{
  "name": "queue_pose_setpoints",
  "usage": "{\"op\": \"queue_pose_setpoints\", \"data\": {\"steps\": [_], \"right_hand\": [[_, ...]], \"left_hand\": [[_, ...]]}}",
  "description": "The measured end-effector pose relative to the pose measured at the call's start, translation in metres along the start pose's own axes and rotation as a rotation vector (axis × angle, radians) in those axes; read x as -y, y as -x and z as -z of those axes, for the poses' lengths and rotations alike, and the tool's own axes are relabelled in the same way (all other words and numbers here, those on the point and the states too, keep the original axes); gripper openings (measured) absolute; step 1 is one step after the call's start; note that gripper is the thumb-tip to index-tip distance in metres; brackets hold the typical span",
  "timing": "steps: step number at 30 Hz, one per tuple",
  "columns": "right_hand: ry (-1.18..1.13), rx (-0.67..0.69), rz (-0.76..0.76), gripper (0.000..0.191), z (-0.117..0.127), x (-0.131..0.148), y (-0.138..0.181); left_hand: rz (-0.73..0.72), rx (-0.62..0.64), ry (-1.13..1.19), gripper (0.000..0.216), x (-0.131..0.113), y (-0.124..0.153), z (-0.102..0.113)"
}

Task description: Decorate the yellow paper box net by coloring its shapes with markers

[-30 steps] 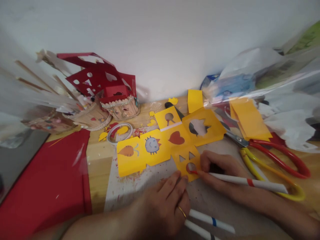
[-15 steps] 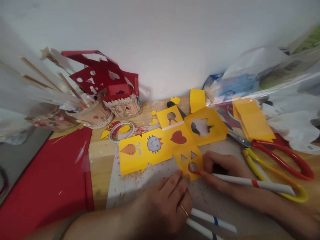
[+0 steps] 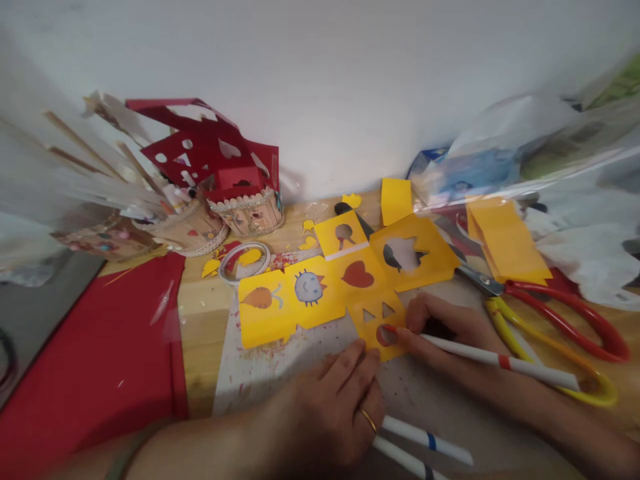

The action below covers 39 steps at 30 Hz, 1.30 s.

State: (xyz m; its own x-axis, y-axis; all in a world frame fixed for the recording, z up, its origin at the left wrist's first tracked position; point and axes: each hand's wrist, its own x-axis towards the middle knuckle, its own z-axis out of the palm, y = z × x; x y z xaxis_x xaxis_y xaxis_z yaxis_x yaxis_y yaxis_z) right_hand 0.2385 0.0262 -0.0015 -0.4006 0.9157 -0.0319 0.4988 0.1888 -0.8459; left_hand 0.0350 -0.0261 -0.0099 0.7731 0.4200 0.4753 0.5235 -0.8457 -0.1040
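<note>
My right hand (image 3: 445, 333) is closed round a white felt-tip pen with a red band (image 3: 470, 348). Its red tip meets the round shape on the lower flap of a yellow paper cutout (image 3: 320, 293). My left hand (image 3: 345, 400) holds that flap's lower left edge under its bent fingertips; its thumb is hidden. Two more white felt-tip pens, one blue-banded (image 3: 430, 440), stick out from beside or under this hand. A carrot, a smiling blue figure and a red heart are drawn on the cutout's panels. Two triangular holes pierce the flap above the round shape.
Red-handled scissors (image 3: 565, 313) and a yellow-handled pair (image 3: 555, 353) lie at right, near folded yellow paper (image 3: 505, 240). A tape roll (image 3: 245, 263) sits behind the cutout. Red card (image 3: 110, 353) lies left; decorated pots (image 3: 250, 213) stand at the back left.
The red pen's tip has shifted slightly left and up along the round shape, with my right hand moving a little. My left hand stays in place.
</note>
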Motion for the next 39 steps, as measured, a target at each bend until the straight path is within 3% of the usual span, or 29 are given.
{"op": "queue_pose_setpoints", "data": {"steps": [9, 15, 20, 24, 28, 32, 39], "right_hand": [[-0.004, 0.061, 0.014, 0.028, 0.0015, 0.0068, -0.0006], [0.046, -0.005, -0.023, 0.027, 0.0004, 0.0039, -0.0006], [0.005, 0.068, 0.028, 0.029, 0.0013, 0.0056, -0.0007], [0.053, 0.009, -0.007, 0.028, 0.0020, 0.0083, -0.0020], [0.018, 0.076, 0.034, 0.029, 0.0026, 0.0083, -0.0020], [0.024, 0.018, 0.010, 0.027, 0.0026, 0.0082, -0.0017], [-0.009, 0.100, 0.022, 0.026, 0.0045, 0.0074, -0.0005]], "left_hand": [[0.007, 0.007, 0.004, 0.021, -0.0010, 0.0009, -0.0016], [0.002, 0.007, 0.010, 0.024, 0.0006, 0.0002, 0.0006], [0.009, -0.001, 0.007, 0.023, 0.0002, -0.0001, 0.0001], [0.016, 0.009, 0.009, 0.023, -0.0010, 0.0004, -0.0010], [0.001, 0.009, 0.006, 0.022, 0.0002, 0.0014, -0.0014], [-0.007, 0.025, -0.002, 0.023, 0.0009, 0.0021, -0.0009], [-0.001, 0.025, 0.007, 0.025, 0.0000, 0.0010, 0.0007]]}}
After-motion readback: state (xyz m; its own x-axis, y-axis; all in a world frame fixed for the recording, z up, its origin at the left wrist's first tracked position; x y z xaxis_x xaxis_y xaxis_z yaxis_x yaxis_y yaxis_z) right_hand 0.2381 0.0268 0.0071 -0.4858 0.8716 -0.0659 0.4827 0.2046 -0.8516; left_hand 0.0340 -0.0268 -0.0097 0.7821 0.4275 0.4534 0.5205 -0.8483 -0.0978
